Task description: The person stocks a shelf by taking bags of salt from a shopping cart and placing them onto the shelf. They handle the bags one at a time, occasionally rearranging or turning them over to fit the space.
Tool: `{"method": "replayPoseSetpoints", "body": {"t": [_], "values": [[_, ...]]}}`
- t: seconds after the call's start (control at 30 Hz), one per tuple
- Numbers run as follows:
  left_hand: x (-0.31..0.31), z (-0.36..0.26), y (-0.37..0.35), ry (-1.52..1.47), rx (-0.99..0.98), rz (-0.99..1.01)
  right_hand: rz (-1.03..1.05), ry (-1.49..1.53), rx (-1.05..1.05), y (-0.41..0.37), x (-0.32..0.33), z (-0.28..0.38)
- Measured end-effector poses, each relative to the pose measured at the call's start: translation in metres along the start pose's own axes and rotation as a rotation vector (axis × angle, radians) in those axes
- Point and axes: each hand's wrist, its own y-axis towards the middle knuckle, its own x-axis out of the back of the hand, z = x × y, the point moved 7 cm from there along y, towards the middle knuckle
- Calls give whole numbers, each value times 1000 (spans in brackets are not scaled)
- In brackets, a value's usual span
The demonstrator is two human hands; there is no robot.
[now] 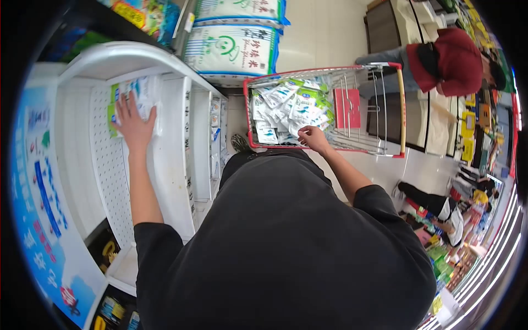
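Note:
My left hand (133, 122) rests with fingers spread on a small group of white-and-green packets (148, 91) on the white shelf. The packets stand against the perforated back panel, partly covered by my palm. My right hand (313, 138) is over the near side of the shopping cart (403, 110), its thumb and fingers pinched at the edge of a white packet (295, 127). Many similar white-and-green packets (275, 102) lie in a loose heap inside the cart.
Large rice bags (231, 49) are stacked beyond the cart. Lower shelves (202, 143) hold more packets. A person in a dark red top (456, 60) stands past the cart's handle; other people (440, 209) are farther off to the right. A blue printed sign (49, 220) lines the shelf's left side.

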Motion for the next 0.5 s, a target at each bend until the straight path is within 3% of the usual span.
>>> {"method": "replayPoseSetpoints", "body": {"t": [0.27,0.33,0.5], "values": [[1,-12,4,32,-13,40,-470,-137,-174,110,64,-175],[-2,-10,7,20,1,54,-609,-134,-262,113,77,-161],[-4,-17,11,13,-11,95,-577,138,-462,159,78,-145]]}}
